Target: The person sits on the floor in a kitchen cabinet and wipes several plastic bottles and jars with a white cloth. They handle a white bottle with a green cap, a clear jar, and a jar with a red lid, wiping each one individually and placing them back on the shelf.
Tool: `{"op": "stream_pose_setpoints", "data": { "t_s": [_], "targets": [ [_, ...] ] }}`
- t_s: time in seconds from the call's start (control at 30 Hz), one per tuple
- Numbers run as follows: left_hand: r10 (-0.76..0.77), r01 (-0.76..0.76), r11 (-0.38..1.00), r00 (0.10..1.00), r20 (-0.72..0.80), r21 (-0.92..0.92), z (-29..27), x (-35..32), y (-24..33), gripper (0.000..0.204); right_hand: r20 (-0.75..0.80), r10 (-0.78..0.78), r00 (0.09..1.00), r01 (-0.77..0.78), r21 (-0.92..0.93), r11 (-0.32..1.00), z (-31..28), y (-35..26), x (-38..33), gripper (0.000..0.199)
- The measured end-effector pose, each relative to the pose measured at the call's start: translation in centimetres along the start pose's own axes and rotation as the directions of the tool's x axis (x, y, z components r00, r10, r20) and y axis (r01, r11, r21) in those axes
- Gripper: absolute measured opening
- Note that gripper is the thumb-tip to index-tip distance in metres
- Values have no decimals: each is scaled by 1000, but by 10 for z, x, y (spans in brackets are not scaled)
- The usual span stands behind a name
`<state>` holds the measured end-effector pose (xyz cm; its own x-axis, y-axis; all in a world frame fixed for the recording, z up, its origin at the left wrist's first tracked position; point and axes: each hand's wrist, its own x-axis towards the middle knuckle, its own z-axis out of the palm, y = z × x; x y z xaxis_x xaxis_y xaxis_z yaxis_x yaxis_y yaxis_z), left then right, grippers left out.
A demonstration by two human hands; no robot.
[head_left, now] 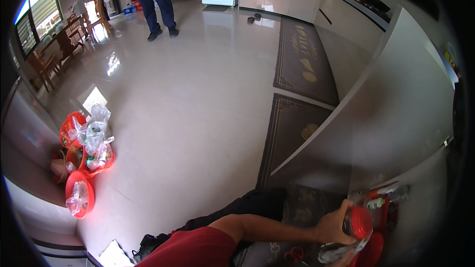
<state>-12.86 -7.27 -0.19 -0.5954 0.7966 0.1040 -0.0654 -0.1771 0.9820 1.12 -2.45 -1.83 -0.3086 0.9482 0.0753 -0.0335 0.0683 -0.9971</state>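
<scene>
My left arm, in a red sleeve, reaches to the lower right. My left hand (335,226) is closed round a jar with a red lid (360,221). Just below it, my right hand (348,258) shows only in part at the lower edge. Its fingers look closed by a crumpled clear plastic wrapping (330,254); what they grip is mostly hidden. Beside the hands is an open low cabinet, holding a small white bottle with a green label (376,203) and a red basin (372,253). Red-handled scissors (295,255) lie on the dark mat under my arm.
A grey cabinet door (396,84) stands swung out at the right. Dark patterned mats (292,118) run along the counter. Red baskets (80,202) with plastic bags sit on the floor at left. A person in dark trousers (154,0) stands farther off; others are near wooden chairs (44,66).
</scene>
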Motion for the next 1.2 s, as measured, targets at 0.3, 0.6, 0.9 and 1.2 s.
{"op": "stream_pose_setpoints", "data": {
  "t_s": [0.3, 0.6, 0.9, 1.2],
  "targets": [
    [70, -71, 997, 997, -44, -38, -6, 4, 2, 99, -19, 27, 999, -24, 175, 984, 14, 20, -2, 56],
    [158, -61, 939, 951, 265, -338, -9, 10, -7, 90, 427, 185, 885, -404, 509, 760, -49, 73, 38, 48],
    [107, -57, 963, 978, 181, -263, 10, 6, -4, 88, 313, 284, 906, -416, 782, 464, -24, 39, 31, 44],
    [273, -286, 954, 952, 137, 89, 9, 8, -11, 106, 82, -235, 969, 247, -204, 947, -15, 20, 18, 38]
  ]
}}
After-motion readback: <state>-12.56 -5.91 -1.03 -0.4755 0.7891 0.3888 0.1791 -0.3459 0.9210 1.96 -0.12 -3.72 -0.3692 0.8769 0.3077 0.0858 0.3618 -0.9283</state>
